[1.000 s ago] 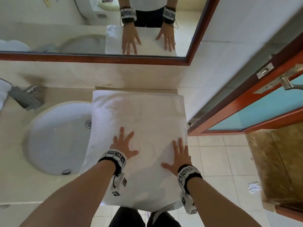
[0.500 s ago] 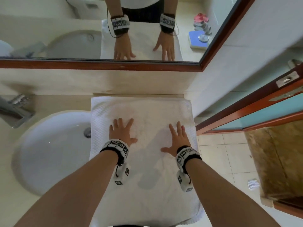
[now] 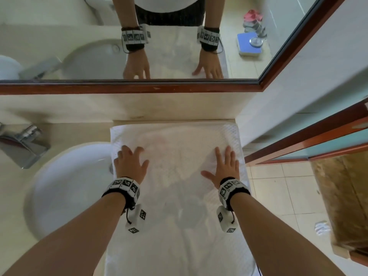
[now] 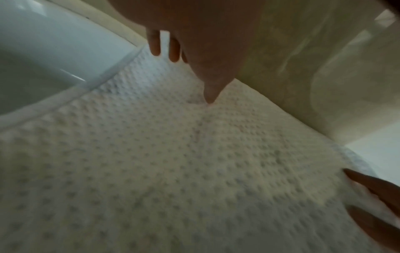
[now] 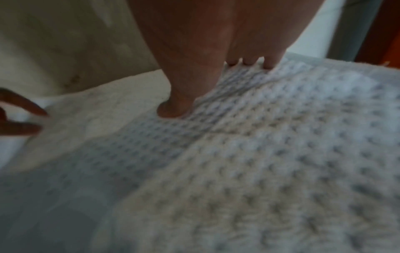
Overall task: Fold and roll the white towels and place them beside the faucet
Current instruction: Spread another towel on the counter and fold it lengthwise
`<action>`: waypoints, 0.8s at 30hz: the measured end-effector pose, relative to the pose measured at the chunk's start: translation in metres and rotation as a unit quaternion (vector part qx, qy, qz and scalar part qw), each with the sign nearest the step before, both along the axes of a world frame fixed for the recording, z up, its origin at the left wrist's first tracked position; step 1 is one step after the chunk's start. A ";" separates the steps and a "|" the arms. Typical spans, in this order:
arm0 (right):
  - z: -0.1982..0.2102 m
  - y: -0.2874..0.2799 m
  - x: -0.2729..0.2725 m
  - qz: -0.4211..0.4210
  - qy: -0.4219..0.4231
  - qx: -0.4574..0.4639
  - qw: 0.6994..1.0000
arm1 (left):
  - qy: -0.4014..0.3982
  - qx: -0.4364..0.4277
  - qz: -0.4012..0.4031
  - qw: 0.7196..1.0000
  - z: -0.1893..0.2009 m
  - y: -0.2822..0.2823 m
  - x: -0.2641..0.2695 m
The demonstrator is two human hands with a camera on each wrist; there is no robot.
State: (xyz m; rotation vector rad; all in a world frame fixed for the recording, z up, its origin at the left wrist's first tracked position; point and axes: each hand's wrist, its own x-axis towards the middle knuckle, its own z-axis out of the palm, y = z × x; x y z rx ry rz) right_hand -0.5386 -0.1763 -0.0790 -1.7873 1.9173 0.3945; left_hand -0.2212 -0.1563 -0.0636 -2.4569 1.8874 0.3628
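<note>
flat on the counter [image 3: 65,124], spread across the middle of the frame: white towel [image 3: 179,206], left edge lapping over the rim of the sink [image 3: 65,188], near end hanging off the counter's front toward the bottom of the frame. pressed on it, left of centre: left hand [image 3: 130,166], palm down, fingers straight and spread, gripping nothing. pressed on it too, right of centre: right hand [image 3: 225,168], palm down, fingers straight, thumb out to the side, gripping nothing. well apart, at the left edge of the frame: faucet [image 3: 23,144]. across the top: mirror [image 3: 59,36], reflecting both hands.
</note>
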 end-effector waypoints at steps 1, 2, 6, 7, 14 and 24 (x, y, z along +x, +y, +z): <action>-0.001 0.000 0.000 0.003 0.000 0.004 1.000 | -0.015 0.018 0.055 0.998 -0.001 0.002 0.006; -0.001 0.001 0.000 0.006 0.000 0.008 1.000 | -0.018 0.053 0.110 0.992 -0.003 0.004 0.013; 0.001 -0.002 0.001 0.004 0.009 0.026 1.000 | 0.152 0.135 0.294 0.934 -0.010 0.004 0.028; 0.002 -0.004 0.001 0.002 0.011 0.030 0.999 | 0.221 0.121 0.321 0.913 -0.009 0.002 0.029; 0.006 -0.003 0.002 0.003 0.004 0.027 1.000 | 0.279 0.023 0.281 0.918 0.013 0.002 0.050; 0.003 0.033 0.035 0.064 -0.034 -0.048 0.996 | 0.132 -0.119 0.211 0.961 0.077 -0.023 0.081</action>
